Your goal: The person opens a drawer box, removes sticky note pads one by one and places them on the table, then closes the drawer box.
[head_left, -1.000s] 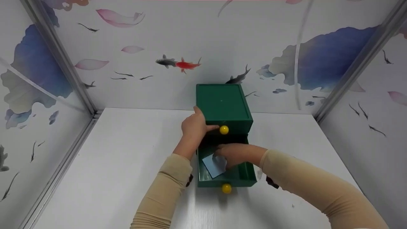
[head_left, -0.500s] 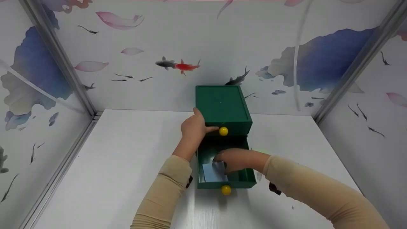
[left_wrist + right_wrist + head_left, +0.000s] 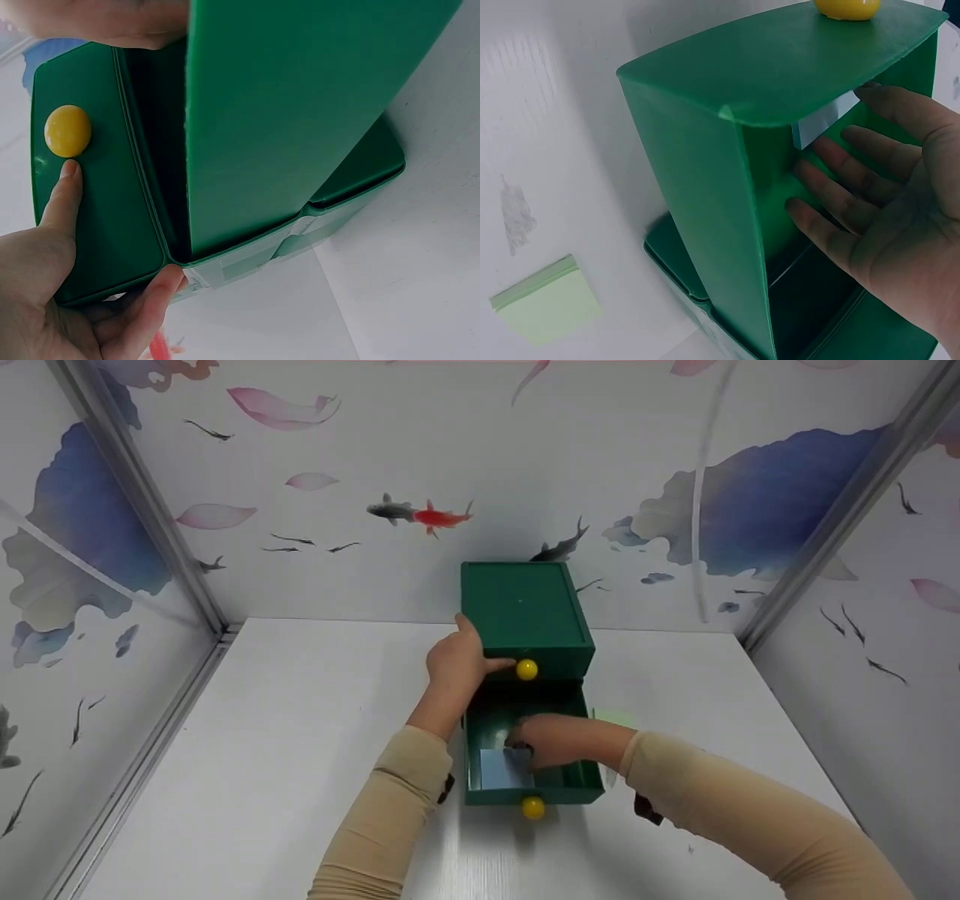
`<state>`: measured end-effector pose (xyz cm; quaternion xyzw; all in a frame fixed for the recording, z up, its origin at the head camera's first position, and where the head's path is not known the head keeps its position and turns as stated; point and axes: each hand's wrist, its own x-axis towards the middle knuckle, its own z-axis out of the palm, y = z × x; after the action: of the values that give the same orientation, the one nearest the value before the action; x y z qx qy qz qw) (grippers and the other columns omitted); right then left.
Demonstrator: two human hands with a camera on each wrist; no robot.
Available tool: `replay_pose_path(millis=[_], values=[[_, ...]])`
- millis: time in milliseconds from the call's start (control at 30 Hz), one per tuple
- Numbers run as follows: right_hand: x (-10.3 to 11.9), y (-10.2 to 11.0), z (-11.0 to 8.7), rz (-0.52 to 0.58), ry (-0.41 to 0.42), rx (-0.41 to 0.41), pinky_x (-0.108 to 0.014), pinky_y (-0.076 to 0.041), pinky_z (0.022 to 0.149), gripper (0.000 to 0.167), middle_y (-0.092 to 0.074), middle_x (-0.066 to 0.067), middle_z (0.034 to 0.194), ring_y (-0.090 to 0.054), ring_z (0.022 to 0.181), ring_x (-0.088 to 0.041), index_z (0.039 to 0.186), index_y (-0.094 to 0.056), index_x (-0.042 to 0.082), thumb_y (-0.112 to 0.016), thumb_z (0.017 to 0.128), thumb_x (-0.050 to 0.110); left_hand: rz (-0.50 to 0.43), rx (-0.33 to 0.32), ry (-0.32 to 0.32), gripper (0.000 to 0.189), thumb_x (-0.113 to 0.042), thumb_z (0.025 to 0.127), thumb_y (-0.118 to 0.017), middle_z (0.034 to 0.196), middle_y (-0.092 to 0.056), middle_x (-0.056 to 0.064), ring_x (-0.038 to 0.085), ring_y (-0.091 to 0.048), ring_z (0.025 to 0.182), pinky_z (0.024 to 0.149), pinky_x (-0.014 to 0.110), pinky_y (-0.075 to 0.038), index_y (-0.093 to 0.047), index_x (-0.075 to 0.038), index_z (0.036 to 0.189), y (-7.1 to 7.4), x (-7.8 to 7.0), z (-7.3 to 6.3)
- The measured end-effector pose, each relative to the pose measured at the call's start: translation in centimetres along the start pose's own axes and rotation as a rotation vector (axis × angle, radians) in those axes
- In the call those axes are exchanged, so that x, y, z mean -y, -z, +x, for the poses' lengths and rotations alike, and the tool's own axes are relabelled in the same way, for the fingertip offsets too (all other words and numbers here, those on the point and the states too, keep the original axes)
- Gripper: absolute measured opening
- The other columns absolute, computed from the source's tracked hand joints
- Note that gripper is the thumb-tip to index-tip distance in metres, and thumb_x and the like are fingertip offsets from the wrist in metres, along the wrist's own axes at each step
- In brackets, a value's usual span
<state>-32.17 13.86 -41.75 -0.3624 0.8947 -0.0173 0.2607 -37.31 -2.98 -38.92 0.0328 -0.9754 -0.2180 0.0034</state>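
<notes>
A green box of stacked drawers (image 3: 525, 604) has its lower drawer (image 3: 574, 795) pulled out towards me. My left hand (image 3: 456, 656) grips the box's left front corner; its thumb (image 3: 66, 191) lies on the upper drawer front beside the yellow knob (image 3: 67, 131), and its fingers sit along the side wall. Inside the open drawer lies a light blue pad of sticky notes (image 3: 499, 769), flat near the front. My right hand (image 3: 555, 739) is in the drawer over the pad's right edge. In the right wrist view its fingers are loosely extended, the thumb near the pad (image 3: 817, 124).
A light green pad of sticky notes (image 3: 547, 300) lies on the white table (image 3: 315, 780), right of the box and partly behind the right forearm. A second yellow knob (image 3: 533, 808) sticks out from the open drawer. Patterned panels (image 3: 337, 547) stand behind and at both sides.
The blue pad has turned from slanted to nearly square with the drawer and moved towards its front. My right hand has shifted slightly towards me. My left hand has stayed put.
</notes>
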Motion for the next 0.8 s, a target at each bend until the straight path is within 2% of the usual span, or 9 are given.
replay_pose_path(millis=[267, 533, 800], values=[[0.18, -0.01, -0.05, 0.001, -0.01, 0.01, -0.035, -0.049, 0.092, 0.035, -0.061, 0.002, 0.112, -0.054, 0.089, -0.012, 0.127, -0.065, 0.013, -0.068, 0.092, 0.017, -0.008, 0.021, 0.014, 0.121, -0.068, 0.072, -0.073, 0.107, -0.066, 0.013, 0.021, -0.061, 0.085, 0.083, 0.038, -0.053, -0.017, 0.001, 0.154, 0.0, 0.04, 0.16], [0.1, -0.12, 0.22, 0.049, -0.024, -0.006, -0.033, -0.049, 0.086, 0.03, -0.058, 0.005, 0.102, -0.052, 0.085, -0.013, 0.121, -0.067, 0.014, -0.07, 0.091, 0.019, 0.033, -0.032, -0.02, 0.122, -0.07, 0.07, -0.071, 0.083, -0.065, 0.008, 0.02, -0.063, 0.073, 0.07, 0.034, -0.054, -0.02, 0.003, 0.153, -0.22, 0.12, -0.16], [0.07, -0.39, 0.14, 0.061, -0.005, -0.011, -0.036, -0.049, 0.092, 0.03, -0.061, 0.003, 0.111, -0.055, 0.091, -0.012, 0.124, -0.065, 0.014, -0.065, 0.095, 0.018, 0.032, -0.026, -0.02, 0.121, -0.07, 0.071, -0.071, 0.088, -0.067, 0.009, 0.02, -0.062, 0.077, 0.076, 0.035, -0.054, -0.02, 0.003, 0.153, -0.17, 0.11, -0.1]])
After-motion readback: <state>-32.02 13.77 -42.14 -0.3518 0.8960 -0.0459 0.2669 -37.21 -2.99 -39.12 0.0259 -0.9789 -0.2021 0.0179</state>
